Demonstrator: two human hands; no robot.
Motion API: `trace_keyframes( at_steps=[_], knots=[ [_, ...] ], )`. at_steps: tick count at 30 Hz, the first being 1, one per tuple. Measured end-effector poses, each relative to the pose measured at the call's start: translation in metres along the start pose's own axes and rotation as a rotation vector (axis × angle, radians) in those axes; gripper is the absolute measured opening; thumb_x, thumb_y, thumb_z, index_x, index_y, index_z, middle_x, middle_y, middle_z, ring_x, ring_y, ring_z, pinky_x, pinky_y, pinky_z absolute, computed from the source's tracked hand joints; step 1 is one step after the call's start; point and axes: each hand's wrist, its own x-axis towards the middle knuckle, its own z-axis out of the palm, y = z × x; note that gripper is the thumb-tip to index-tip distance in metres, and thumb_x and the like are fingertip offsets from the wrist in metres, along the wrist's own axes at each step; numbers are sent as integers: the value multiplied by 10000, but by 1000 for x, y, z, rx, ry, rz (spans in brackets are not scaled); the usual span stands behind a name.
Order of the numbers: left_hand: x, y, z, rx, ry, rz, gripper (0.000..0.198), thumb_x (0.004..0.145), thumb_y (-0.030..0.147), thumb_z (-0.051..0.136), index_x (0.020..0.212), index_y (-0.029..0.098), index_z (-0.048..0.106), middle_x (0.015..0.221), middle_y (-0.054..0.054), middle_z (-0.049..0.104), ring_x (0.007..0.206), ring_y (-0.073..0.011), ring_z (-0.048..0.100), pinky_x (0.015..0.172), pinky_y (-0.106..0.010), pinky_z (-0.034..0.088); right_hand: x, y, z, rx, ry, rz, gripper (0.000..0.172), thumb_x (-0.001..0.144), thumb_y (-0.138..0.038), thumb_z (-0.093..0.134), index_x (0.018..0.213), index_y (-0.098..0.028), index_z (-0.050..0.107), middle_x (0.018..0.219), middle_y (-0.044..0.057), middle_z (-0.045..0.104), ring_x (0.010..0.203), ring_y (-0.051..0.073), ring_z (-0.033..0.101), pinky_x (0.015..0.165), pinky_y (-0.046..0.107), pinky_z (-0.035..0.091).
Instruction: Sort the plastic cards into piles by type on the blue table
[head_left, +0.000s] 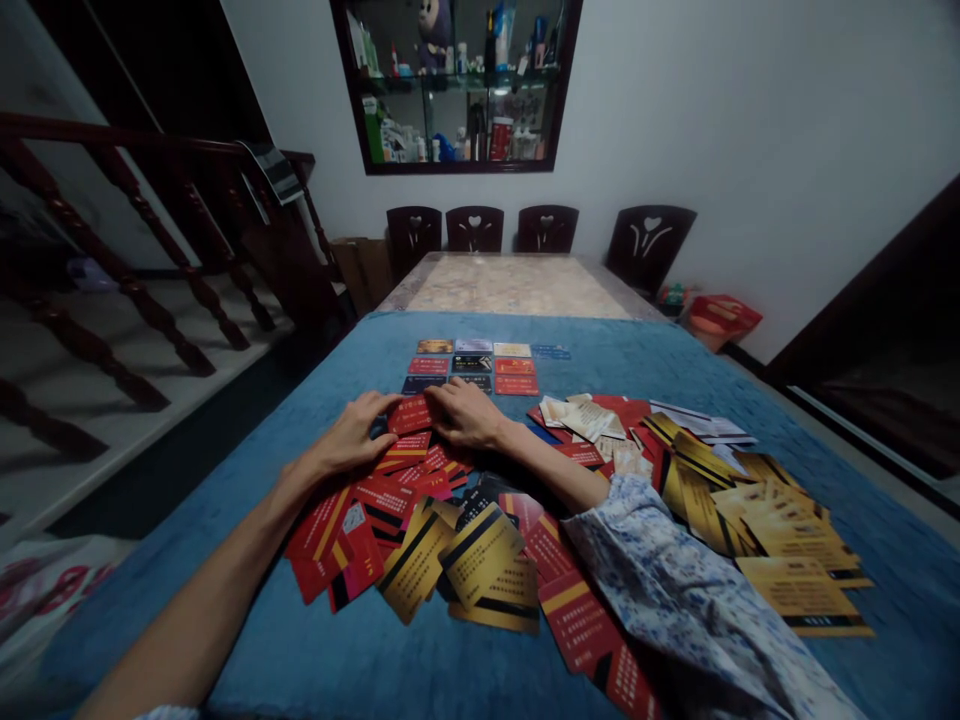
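A red card [409, 416] with pale printing lies between my two hands, just in front of rows of laid-out cards. My left hand [363, 432] has its thumb and fingers at the card's left edge. Bent over the right edge are the fingers of my right hand [466, 412], whose fingertips are partly hidden. Below my hands spreads a loose heap of red cards [386, 497] and gold cards [487, 562]. Beyond the held card, the rows include a black card [471, 364], a red card [514, 367] and a dark blue card [424, 384].
A blue cloth [300, 650] covers the near table. To the right of my right forearm lies another pile, with gold cards [787, 520] and pale cards [589, 417]. Dark chairs [474, 228] stand beyond the far tabletop [517, 285]. A wooden railing [135, 285] runs on the left.
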Motion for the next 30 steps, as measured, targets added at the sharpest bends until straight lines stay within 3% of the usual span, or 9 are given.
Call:
trace_keyframes(
  at_steps=[9, 15, 23, 30],
  knots=[
    [5, 3, -4, 94, -8, 47, 510, 878, 411, 528, 1320, 160, 567, 1225, -132, 656, 1130, -305, 596, 1014, -469, 458, 3, -3, -18, -34, -90, 40, 372, 884, -277, 585, 1233, -149, 597, 1157, 142, 694, 1089, 287, 559, 835, 366, 434],
    [13, 8, -7, 115, -7, 54, 513, 883, 427, 529, 1325, 167, 561, 1222, -130, 654, 1128, -305, 587, 1007, -470, 450, 1, 3, -32, -63, -109, 36, 395, 888, -283, 582, 1263, -160, 588, 1190, 137, 683, 1104, 282, 529, 847, 371, 450],
    [34, 22, -6, 178, -4, 84, 500, 897, 404, 541, 1352, 197, 552, 1287, -146, 589, 1184, -322, 528, 995, -507, 437, -9, 27, -38, -108, -36, 67, 464, 889, -332, 641, 1322, -169, 596, 1287, 163, 575, 1182, 305, 464, 904, 419, 459],
    [69, 48, -5, 194, -56, 130, 452, 866, 330, 604, 1303, 215, 595, 1300, -151, 563, 1204, -347, 488, 988, -537, 415, -27, 58, -48, -67, -22, 71, 354, 868, -318, 675, 1200, -197, 672, 1235, 140, 602, 1151, 302, 491, 927, 423, 459]
  ],
)
